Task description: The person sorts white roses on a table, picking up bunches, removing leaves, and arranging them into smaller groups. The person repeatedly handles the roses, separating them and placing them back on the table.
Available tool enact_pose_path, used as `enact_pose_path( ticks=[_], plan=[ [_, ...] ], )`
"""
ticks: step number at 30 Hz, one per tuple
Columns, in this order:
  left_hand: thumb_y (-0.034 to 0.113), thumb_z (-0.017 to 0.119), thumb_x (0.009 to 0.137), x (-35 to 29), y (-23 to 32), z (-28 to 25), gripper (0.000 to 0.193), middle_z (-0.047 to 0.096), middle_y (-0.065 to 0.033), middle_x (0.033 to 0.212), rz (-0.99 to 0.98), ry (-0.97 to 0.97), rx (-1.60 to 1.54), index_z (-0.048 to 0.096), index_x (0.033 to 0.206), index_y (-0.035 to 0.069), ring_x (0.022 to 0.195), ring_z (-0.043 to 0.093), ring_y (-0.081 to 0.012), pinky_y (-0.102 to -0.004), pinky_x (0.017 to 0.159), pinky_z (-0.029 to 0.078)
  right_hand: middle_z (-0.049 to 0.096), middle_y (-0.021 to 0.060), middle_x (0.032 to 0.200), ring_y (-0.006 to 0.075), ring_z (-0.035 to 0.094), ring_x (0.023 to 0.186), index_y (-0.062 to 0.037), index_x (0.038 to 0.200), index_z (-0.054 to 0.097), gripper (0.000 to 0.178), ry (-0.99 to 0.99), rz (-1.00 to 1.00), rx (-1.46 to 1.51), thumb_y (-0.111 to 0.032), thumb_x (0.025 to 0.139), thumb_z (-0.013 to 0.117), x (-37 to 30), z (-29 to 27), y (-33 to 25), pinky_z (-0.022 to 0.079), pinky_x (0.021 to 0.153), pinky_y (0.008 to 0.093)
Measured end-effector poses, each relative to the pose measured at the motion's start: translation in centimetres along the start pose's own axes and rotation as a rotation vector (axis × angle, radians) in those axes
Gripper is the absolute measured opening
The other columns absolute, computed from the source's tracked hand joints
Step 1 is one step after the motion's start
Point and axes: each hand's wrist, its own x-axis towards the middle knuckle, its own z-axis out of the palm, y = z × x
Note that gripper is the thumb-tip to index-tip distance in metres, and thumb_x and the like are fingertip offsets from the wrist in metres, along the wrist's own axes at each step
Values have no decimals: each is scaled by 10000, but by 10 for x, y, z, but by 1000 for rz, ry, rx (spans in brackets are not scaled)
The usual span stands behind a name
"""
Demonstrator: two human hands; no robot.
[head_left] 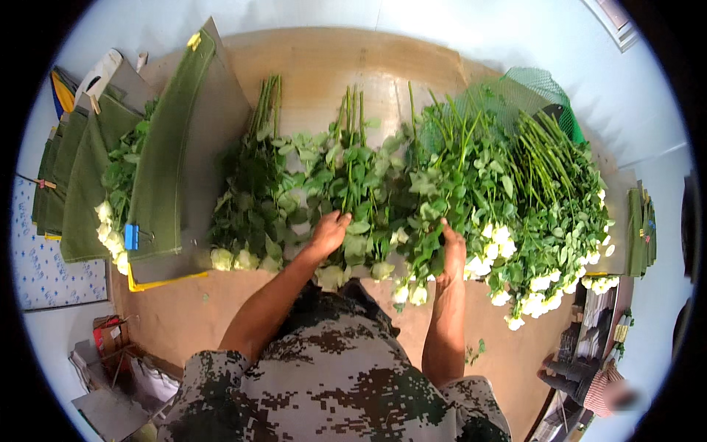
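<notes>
Long-stemmed white roses lie in bunches across the table, blooms toward me and stems pointing away. My left hand (331, 234) reaches into the middle bunch (353, 158), its thumb and fingertips pinched together at the stems; leaves partly hide what they hold. To the right, my right hand (452, 247) is closed around leafy rose stems (427, 236), and pale blooms (410, 294) hang at the table's near edge beside my wrist. A smaller bunch (250, 169) rests left of my left hand.
A big rose pile (549, 188) with green netting (532, 85) lies at the right. On the left stands a green cloth-covered panel (173, 155) with a blue clip (132, 237), more roses (121, 177) behind it. Another person (582, 383) is at the lower right.
</notes>
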Motion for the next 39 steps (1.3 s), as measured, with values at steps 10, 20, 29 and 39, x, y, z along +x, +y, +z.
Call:
enact_pose_path(
  ticks=[10, 20, 29, 39],
  plan=[
    [349, 514, 885, 6, 17, 12, 404, 583, -270, 1034, -55, -61, 263, 594, 1004, -28, 981, 552, -419, -493, 833, 430, 620, 87, 744, 186, 577, 579, 18, 884, 605, 232, -145, 68, 125, -213, 876, 585, -6, 3, 12, 480, 511, 309],
    [365, 536, 899, -47, 75, -26, 511, 531, -229, 1176, 218, 86, 345, 466, 1210, -35, 1053, 530, -396, -458, 888, 426, 633, 87, 829, 179, 589, 649, 10, 966, 601, 214, 11, 61, 85, -181, 877, 564, -3, 12, 20, 495, 558, 305],
    [173, 586, 874, -105, 92, -42, 505, 584, -162, 1013, 373, -93, -343, 355, 1300, 32, 857, 603, -203, -336, 726, 511, 584, 93, 922, 196, 547, 826, 17, 1064, 551, 368, -424, 190, 382, -318, 912, 534, -58, 139, 13, 448, 745, 321],
    [167, 504, 899, -286, 97, -297, 319, 613, -143, 1077, 70, 543, 723, 591, 1190, 70, 862, 607, -235, -374, 785, 476, 583, 87, 1088, 165, 535, 1019, 0, 1184, 519, 314, -513, -465, -380, -127, 900, 561, -50, 130, 11, 412, 903, 282]
  ],
)
